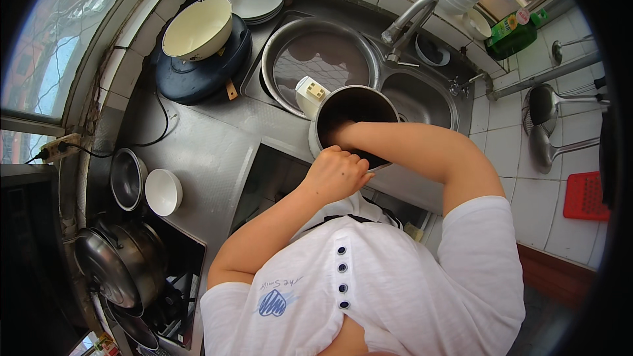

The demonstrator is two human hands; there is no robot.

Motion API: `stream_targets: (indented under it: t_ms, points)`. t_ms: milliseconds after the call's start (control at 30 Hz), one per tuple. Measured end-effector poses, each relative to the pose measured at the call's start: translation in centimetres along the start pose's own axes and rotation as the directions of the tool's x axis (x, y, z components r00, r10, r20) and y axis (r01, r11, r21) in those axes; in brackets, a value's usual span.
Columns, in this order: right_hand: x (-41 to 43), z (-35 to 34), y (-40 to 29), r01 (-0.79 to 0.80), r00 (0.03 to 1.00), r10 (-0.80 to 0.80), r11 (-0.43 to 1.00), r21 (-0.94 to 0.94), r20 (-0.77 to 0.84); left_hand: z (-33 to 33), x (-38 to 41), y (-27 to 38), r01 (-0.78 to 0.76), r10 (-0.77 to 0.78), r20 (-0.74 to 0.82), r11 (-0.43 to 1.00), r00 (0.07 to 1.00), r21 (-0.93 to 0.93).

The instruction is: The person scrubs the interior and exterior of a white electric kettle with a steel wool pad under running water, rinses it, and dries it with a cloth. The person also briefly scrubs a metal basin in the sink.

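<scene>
A deep round pot (361,104) with a dark interior and pale outer wall is tilted with its mouth facing me. A cream fitting (312,93) sticks out from its far left side. My left hand (340,173) has its fingers curled over the near rim. My right hand (346,132) reaches inside the pot; its fingers are hidden in the dark, so I cannot tell what they hold. Just beyond the pot, a wide steel basin (271,66) of murky water sits in the left sink bowl. To the right lies the smaller steel sink bowl (425,94).
A faucet (413,17) rises behind the sinks. Stacked plates (257,2) and a cream enamel basin (198,29) on a dark-blue round appliance (198,79) stand back left. A white bowl (163,192), steel bowl (128,178) and lidded pot (118,267) are left. Ladles (544,151) hang right.
</scene>
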State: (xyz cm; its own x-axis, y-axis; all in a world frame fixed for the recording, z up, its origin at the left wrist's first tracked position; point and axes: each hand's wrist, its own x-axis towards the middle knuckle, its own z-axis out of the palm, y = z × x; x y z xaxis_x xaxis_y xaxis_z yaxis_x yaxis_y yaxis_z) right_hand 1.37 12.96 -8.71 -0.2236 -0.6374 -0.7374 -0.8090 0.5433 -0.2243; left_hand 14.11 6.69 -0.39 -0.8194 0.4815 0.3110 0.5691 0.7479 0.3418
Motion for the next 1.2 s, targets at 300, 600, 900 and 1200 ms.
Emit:
stream_targets:
  t_ms: [300,600,900,1200]
  points:
    - [0.6,0.4,-1.3,-0.100,0.994,0.104,0.892,-0.441,-0.016,0.0,-0.1,0.3,0.051,-0.052,0.006,0.998,0.999,0.034]
    - [2.9,2.4,1.4,-0.117,0.989,0.128,0.983,-0.144,0.072,0.3,-0.2,0.9,0.093,-0.091,-0.042,0.995,0.995,0.045]
    - [1.0,-0.4,0.6,-0.274,0.901,-0.001,0.776,0.569,0.434,0.1,-0.2,0.4,0.055,-0.053,-0.070,0.998,0.996,0.025]
    - [2.0,3.5,4.0,0.215,0.949,-0.169,0.964,-0.156,0.265,0.6,0.0,0.9,0.113,-0.112,-0.066,0.994,0.992,0.009]
